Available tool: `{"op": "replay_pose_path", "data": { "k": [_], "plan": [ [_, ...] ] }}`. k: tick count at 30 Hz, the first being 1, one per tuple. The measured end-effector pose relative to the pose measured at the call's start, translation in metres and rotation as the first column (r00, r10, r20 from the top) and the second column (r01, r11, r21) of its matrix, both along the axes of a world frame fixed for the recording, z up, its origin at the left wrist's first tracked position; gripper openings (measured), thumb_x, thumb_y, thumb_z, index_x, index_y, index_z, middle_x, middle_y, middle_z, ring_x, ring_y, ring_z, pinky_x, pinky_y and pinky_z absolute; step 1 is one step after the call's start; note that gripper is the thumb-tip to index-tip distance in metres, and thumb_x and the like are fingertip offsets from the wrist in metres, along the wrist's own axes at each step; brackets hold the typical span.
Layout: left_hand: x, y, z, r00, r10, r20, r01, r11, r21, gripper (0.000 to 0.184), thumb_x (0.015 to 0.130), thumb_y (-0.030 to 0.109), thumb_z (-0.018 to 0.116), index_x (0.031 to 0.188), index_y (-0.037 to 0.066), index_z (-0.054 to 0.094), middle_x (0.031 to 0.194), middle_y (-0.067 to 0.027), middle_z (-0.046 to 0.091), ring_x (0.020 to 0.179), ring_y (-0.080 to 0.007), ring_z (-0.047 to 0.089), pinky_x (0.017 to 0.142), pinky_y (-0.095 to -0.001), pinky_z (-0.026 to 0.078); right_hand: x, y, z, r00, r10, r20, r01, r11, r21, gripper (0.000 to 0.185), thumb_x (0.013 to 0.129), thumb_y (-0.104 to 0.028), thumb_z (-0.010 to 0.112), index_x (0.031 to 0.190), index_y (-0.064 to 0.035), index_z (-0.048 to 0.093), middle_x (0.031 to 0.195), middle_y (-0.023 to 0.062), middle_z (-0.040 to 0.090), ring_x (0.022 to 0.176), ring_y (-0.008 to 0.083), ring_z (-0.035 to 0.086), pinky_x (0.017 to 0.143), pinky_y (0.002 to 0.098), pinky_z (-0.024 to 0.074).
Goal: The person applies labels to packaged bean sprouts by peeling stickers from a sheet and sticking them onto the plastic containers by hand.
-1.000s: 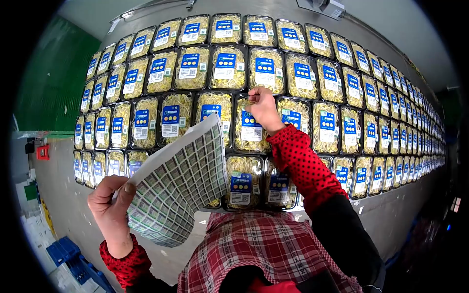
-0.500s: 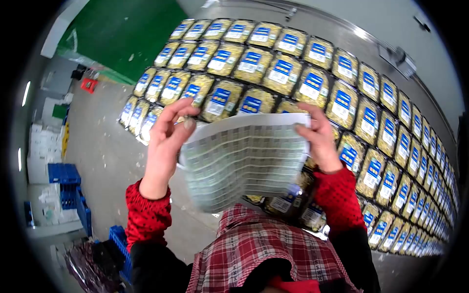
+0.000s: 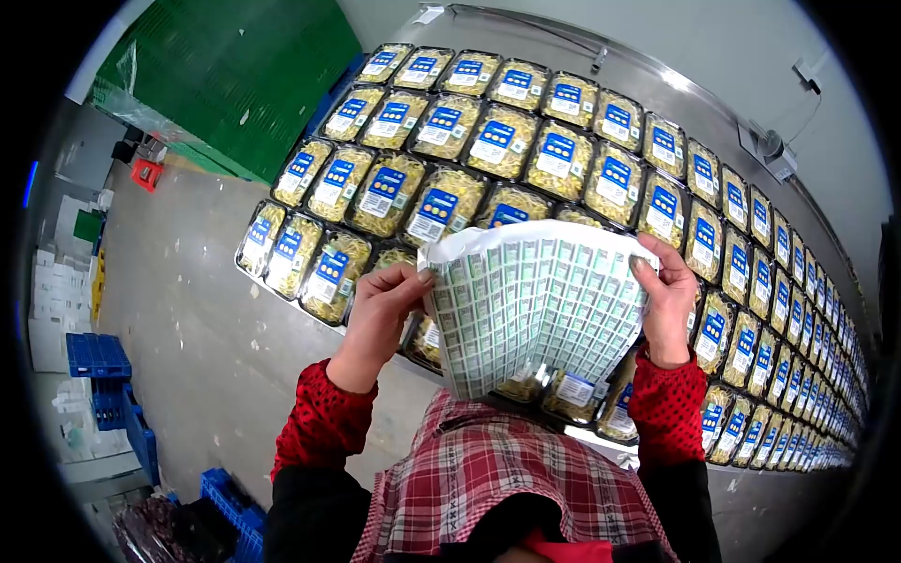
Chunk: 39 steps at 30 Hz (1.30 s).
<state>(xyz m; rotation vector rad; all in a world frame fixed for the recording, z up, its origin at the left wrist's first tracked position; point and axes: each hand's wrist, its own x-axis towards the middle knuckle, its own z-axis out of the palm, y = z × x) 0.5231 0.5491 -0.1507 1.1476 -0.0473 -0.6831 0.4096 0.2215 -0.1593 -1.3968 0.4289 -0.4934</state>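
Observation:
A white sheet of small green-printed stickers (image 3: 497,305) hangs in front of me, set out in a grid and creased down the middle. My left hand (image 3: 377,314) is closed on its upper left corner, thumb over the front. At the upper right corner, my right hand (image 3: 668,300) pinches the edge between thumb and fingers. Below and behind the sheet, black trays of pale yellow shreds that look like sprouts (image 3: 385,192) stand in rows, each with a blue and white label. The sheet covers part of several trays.
A metal table (image 3: 282,293) carries the rows of trays and runs far to the right. Tall green stacked crates (image 3: 235,84) stand at the back left. On the floor at left are blue crates (image 3: 99,357) and a small red object (image 3: 145,174).
My left hand has moved right and closed on the sheet's left corner. The sheet has shifted right and its sticker grid is sharper. My right hand has moved slightly right and down.

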Motion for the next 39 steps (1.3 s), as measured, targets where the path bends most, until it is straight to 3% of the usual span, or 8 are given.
{"op": "replay_pose_path", "data": {
  "k": [2, 7, 12, 20, 23, 30, 35, 39],
  "plan": [
    [0.021, 0.016, 0.008, 0.954, 0.101, 0.283, -0.15, 0.976, 0.158, 0.018, 0.089, 0.013, 0.062, 0.076, 0.0, 0.065, 0.072, -0.003, 0.064, 0.066, -0.0123, 0.059, 0.068, -0.0258, 0.046, 0.007, 0.012, -0.002, 0.998, -0.051, -0.021, 0.051, 0.999, 0.004, 0.029, 0.08, 0.002, 0.069, 0.109, 0.0032, 0.064, 0.092, 0.0083, 0.069, 0.078, 0.0109, 0.063, 0.072, 0.0229, 0.0495],
    [0.065, 0.032, 0.035, 0.775, -0.031, 0.631, 0.007, 0.999, 0.04, 0.005, 0.08, 0.004, 0.067, 0.084, 0.001, 0.068, 0.147, -0.0111, 0.034, 0.123, -0.0259, 0.044, 0.101, -0.0397, 0.037, 0.011, 0.036, 0.006, 0.982, -0.017, -0.188, 0.004, 0.998, -0.07, 0.028, 0.08, 0.001, 0.069, 0.107, 0.0052, 0.064, 0.091, 0.0081, 0.068, 0.08, 0.0114, 0.063, 0.071, 0.0237, 0.0499],
    [0.092, 0.041, 0.032, 0.658, -0.079, 0.749, 0.14, 0.99, -0.019, 0.025, 0.077, 0.005, 0.063, 0.1, -0.005, 0.067, 0.125, -0.0175, 0.057, 0.104, -0.0271, 0.058, 0.09, -0.0348, 0.045, 0.028, 0.051, 0.026, 0.967, 0.172, -0.186, -0.194, 0.975, -0.107, 0.03, 0.079, -0.002, 0.072, 0.107, 0.0058, 0.063, 0.093, 0.0097, 0.068, 0.081, 0.0118, 0.063, 0.071, 0.0242, 0.0512],
    [0.114, 0.048, 0.045, 0.901, 0.258, 0.348, -0.199, 0.96, -0.197, 0.042, 0.085, 0.012, 0.062, 0.118, -0.013, 0.055, 0.117, -0.0179, 0.06, 0.098, -0.0266, 0.063, 0.09, -0.0392, 0.049, 0.035, 0.037, 0.008, 0.952, 0.227, -0.206, -0.227, 0.974, 0.023, 0.011, 0.088, -0.007, 0.062, 0.083, 0.003, 0.061, 0.069, 0.0045, 0.062, 0.055, 0.0105, 0.056, 0.052, 0.0238, 0.046],
    [0.122, 0.042, 0.021, 0.842, 0.119, 0.526, -0.128, 0.992, -0.02, 0.031, 0.081, 0.012, 0.063, 0.103, -0.01, 0.065, 0.11, -0.0152, 0.063, 0.098, -0.0241, 0.061, 0.089, -0.0359, 0.047, 0.041, 0.042, 0.001, 0.991, 0.132, -0.026, -0.135, 0.973, -0.187, 0.057, 0.078, -0.015, 0.075, 0.128, -0.0033, 0.048, 0.116, 0.0109, 0.057, 0.096, 0.0157, 0.057, 0.083, 0.0301, 0.048],
    [0.122, 0.026, 0.041, 0.922, -0.047, 0.385, 0.011, 0.995, 0.097, 0.035, 0.082, 0.018, 0.061, 0.105, -0.009, 0.063, 0.105, -0.0156, 0.066, 0.09, -0.021, 0.064, 0.086, -0.0335, 0.048, 0.084, 0.051, 0.007, 0.977, 0.206, 0.05, -0.188, 0.95, -0.248, 0.096, 0.068, -0.012, 0.081, 0.146, -0.0123, 0.025, 0.121, 0.0121, 0.055, 0.11, 0.0222, 0.053, 0.1, 0.0377, 0.0397],
    [0.133, 0.031, 0.06, 0.941, -0.111, 0.321, 0.078, 0.99, 0.115, 0.036, 0.08, 0.019, 0.062, 0.104, -0.008, 0.063, 0.096, -0.0142, 0.068, 0.085, -0.0211, 0.065, 0.081, -0.0319, 0.05, 0.111, 0.05, 0.016, 0.952, 0.28, 0.126, -0.24, 0.935, -0.263, 0.093, 0.07, -0.008, 0.08, 0.146, -0.0118, 0.027, 0.115, 0.0082, 0.056, 0.109, 0.0187, 0.053, 0.102, 0.0357, 0.0381],
    [0.135, 0.031, 0.075, 0.953, -0.035, 0.301, -0.002, 0.993, 0.121, 0.032, 0.083, 0.016, 0.059, 0.103, -0.009, 0.064, 0.096, -0.0143, 0.068, 0.085, -0.0211, 0.065, 0.082, -0.0316, 0.049, 0.104, 0.051, 0.03, 0.952, 0.259, 0.163, -0.243, 0.963, -0.113, 0.038, 0.079, 0.004, 0.068, 0.116, -0.0014, 0.06, 0.106, 0.0068, 0.064, 0.09, 0.0104, 0.062, 0.076, 0.0232, 0.0517]
  ]
}}
